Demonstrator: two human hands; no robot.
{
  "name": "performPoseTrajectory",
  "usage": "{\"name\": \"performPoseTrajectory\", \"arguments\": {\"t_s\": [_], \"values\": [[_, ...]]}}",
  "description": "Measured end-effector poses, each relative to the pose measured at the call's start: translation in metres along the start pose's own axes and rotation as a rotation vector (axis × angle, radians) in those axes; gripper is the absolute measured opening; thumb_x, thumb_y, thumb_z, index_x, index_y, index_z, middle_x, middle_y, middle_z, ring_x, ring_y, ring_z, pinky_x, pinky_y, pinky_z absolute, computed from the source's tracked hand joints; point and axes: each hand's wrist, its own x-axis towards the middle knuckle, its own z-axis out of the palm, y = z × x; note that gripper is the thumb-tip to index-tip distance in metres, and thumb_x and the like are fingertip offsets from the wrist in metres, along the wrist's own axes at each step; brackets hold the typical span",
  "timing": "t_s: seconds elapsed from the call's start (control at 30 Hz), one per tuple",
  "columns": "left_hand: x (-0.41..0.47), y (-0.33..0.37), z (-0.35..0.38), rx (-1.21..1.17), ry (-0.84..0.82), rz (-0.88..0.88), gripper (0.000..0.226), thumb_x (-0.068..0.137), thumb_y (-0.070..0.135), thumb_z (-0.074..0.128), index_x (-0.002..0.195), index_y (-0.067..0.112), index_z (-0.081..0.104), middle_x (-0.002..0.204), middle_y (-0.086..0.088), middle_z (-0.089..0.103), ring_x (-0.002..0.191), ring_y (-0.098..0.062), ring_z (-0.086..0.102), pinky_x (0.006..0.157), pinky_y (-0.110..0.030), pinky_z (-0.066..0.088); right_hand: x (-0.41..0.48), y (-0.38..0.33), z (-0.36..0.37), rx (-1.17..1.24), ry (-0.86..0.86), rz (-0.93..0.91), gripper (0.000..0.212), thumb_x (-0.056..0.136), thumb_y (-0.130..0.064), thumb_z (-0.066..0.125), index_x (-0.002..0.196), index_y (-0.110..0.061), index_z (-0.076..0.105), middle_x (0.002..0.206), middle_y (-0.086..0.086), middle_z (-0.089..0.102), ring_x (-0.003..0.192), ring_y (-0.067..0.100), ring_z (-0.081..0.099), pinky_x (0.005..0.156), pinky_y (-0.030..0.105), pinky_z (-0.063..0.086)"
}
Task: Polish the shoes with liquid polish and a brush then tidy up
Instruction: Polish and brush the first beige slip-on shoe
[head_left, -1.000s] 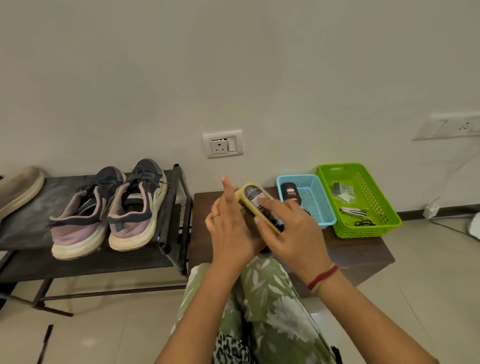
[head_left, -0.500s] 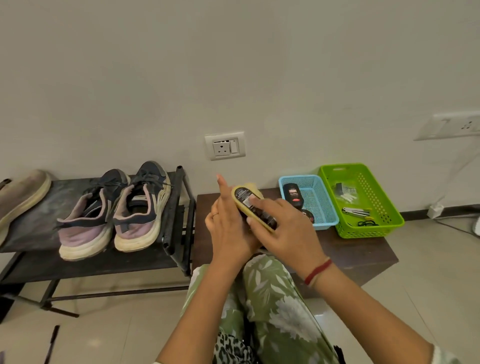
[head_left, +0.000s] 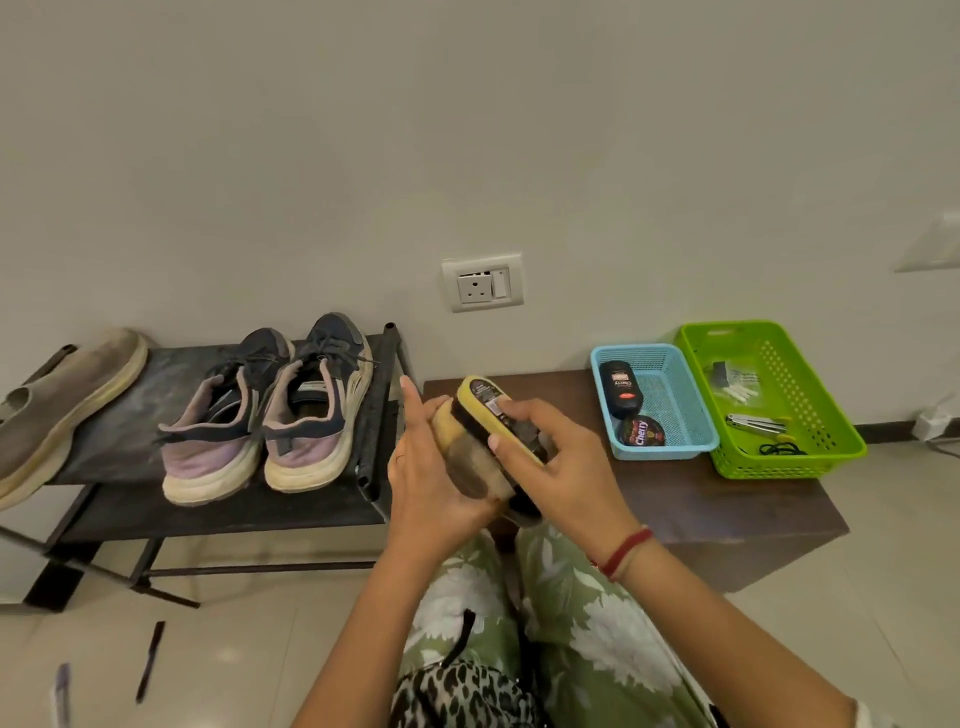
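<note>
My right hand (head_left: 558, 470) grips a yellow-backed shoe brush (head_left: 480, 397) from above, bristles turned toward my left palm. My left hand (head_left: 431, 467) lies against the tan, dark-stained bristles (head_left: 467, 462), index finger straight up. Both hands hover over the left end of a low brown table (head_left: 727, 499). A blue basket (head_left: 670, 400) on that table holds a black liquid polish bottle (head_left: 618, 389) and a round polish tin (head_left: 640, 432). A pair of navy and lilac sneakers (head_left: 270, 415) stands on a dark metal rack (head_left: 332, 499) to the left.
A green basket (head_left: 810, 452) with small tools sits right of the blue one. A beige slip-on shoe (head_left: 62, 405) lies at the rack's left end. A wall socket (head_left: 482, 283) is above. Two pens (head_left: 148, 662) lie on the tiled floor. My floral-trousered knees are below.
The view has shifted left and down a little, so the rack and shoes sit further right. My hands keep the brush between them, with the brush tilted slightly more upright.
</note>
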Motion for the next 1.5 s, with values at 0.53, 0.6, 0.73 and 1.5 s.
{"name": "performPoseTrajectory", "arguments": {"t_s": [0.53,0.6,0.73,1.5], "values": [[-0.049,-0.059,-0.001,-0.005,-0.039,-0.216,0.117,0.057,0.047,0.077,0.151,0.027,0.011,0.132,0.020,0.021,0.118,0.003,0.036,0.087,-0.008,0.036,-0.013,0.023,0.053,-0.050,-0.103,0.159,0.026,0.088,-0.039,0.061,0.114,-0.031,0.062,0.095,-0.017,0.065,0.084,0.002,0.060,0.071,0.019,0.048],[-0.054,-0.061,0.003,-0.030,-0.035,-0.248,0.116,0.059,0.037,0.084,0.151,0.022,0.014,0.134,0.014,0.022,0.114,0.010,0.032,0.080,0.004,0.033,-0.003,0.043,0.039,-0.151,-0.061,0.315,0.025,0.089,-0.039,0.059,0.112,-0.029,0.062,0.089,-0.011,0.065,0.080,0.011,0.061,0.067,0.029,0.050],[-0.060,-0.071,0.008,0.012,-0.055,-0.233,0.118,0.058,0.046,0.081,0.151,0.031,0.008,0.131,0.019,0.019,0.113,0.001,0.038,0.077,-0.002,0.041,-0.014,0.037,0.042,-0.126,-0.128,0.277,0.025,0.088,-0.040,0.060,0.112,-0.032,0.062,0.098,-0.008,0.067,0.085,0.011,0.062,0.073,0.033,0.054],[-0.058,-0.056,0.042,0.313,0.069,-0.253,0.112,0.058,0.030,0.083,0.147,0.015,0.017,0.132,-0.015,0.033,0.117,-0.039,0.038,0.093,-0.054,0.040,-0.029,0.046,0.022,-0.336,-0.158,0.274,0.033,0.088,-0.045,0.056,0.120,-0.039,0.058,0.108,-0.008,0.066,0.094,0.016,0.063,0.077,0.031,0.051]]}}
